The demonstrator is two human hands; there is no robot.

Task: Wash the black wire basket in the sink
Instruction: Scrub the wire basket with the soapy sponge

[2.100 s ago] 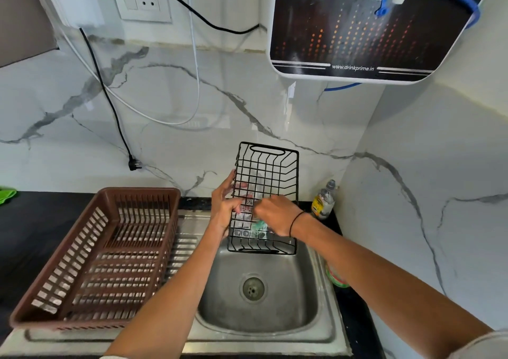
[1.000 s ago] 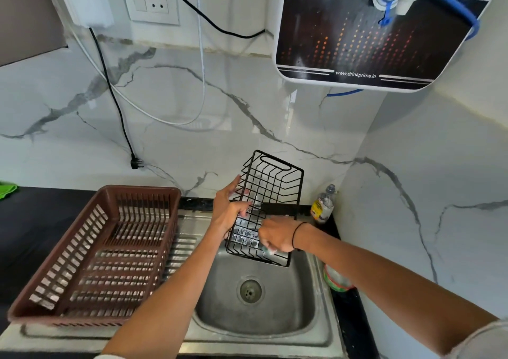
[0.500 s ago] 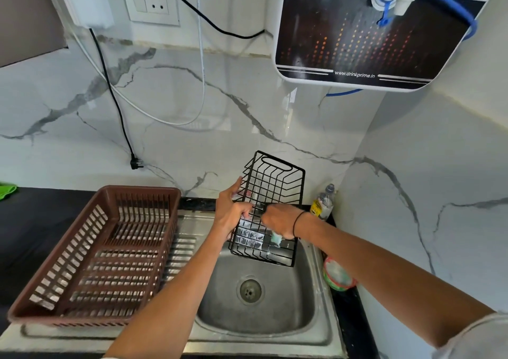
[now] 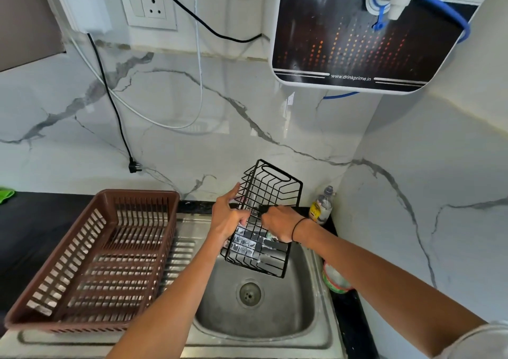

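The black wire basket (image 4: pixel 270 191) is held tilted on end above the steel sink (image 4: pixel 255 314), with soap film across its lower wires. My left hand (image 4: pixel 226 219) grips its left side, thumb curled over the wires and index finger pointing up. My right hand (image 4: pixel 279 225) presses against the basket's middle, fingers curled round a small greenish scrubber (image 4: pixel 270 237) that barely shows beneath it. A black band circles the right wrist.
A brown plastic dish rack (image 4: pixel 90 259) sits on the drainboard left of the sink. A small bottle (image 4: pixel 321 207) stands in the back right corner, and a round dish of soap (image 4: pixel 335 279) lies right of the basin. A water purifier (image 4: pixel 351 42) hangs overhead.
The basket has tilted so its top leans right. My right hand slid down to the lower wires, then back up to the middle. The left hand kept its hold.
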